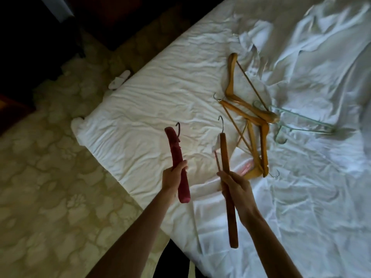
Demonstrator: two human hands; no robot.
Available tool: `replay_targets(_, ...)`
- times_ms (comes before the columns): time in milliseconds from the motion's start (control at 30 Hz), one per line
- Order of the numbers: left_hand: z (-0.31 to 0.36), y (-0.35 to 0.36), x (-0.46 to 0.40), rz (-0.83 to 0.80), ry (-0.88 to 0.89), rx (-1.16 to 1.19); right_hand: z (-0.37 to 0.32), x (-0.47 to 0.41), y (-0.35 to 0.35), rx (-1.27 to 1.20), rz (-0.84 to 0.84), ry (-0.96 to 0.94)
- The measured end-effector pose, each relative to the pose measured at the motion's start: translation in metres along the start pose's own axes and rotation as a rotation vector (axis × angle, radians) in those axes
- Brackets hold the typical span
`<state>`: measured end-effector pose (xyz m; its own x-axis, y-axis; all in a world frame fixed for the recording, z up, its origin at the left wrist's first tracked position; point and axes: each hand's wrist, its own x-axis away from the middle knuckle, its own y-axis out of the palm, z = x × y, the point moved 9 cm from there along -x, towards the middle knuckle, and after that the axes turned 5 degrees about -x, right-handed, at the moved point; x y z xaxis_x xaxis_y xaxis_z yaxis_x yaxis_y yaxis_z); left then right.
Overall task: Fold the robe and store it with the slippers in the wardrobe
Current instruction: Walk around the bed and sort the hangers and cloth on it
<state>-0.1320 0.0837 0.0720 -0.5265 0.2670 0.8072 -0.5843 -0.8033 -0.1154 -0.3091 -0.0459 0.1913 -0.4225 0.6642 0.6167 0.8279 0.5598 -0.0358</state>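
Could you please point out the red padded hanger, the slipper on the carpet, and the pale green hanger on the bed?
red padded hanger (175, 145): head view, on its padded body above the left hand.
slipper (119, 79): head view, on its white upper.
pale green hanger (301, 118): head view, on its upper arm.

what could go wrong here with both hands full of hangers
Both hands are occupied: the left hand grips a red padded hanger, the right hand a brown wooden hanger, so the robe cannot be folded yet. Loose wooden hangers beside it could snag the fabric. One slipper on the carpet might be forgotten.
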Motion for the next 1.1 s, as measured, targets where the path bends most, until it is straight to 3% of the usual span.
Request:
replay_targets(233, 0.014, -0.046, 0.126, -0.004, 0.124, 0.213, -0.052, 0.065, 0.029, 0.207, -0.282, -0.275)
replay_targets(533, 0.006, -0.150, 0.249, 0.191, 0.330, 0.316, -0.082, 0.165, 0.129, 0.335, -0.650, -0.458)
replay_targets(800, -0.006, -0.298, 0.314, 0.368, 0.438, 0.417, -0.086, 0.250, 0.286, 0.377, -0.887, -0.547)
replay_targets(1100, -0.002, -0.524, 0.326, 0.555, 0.540, 0.491, -0.082, 0.322, 0.519, 0.425, -1.065, -0.592)
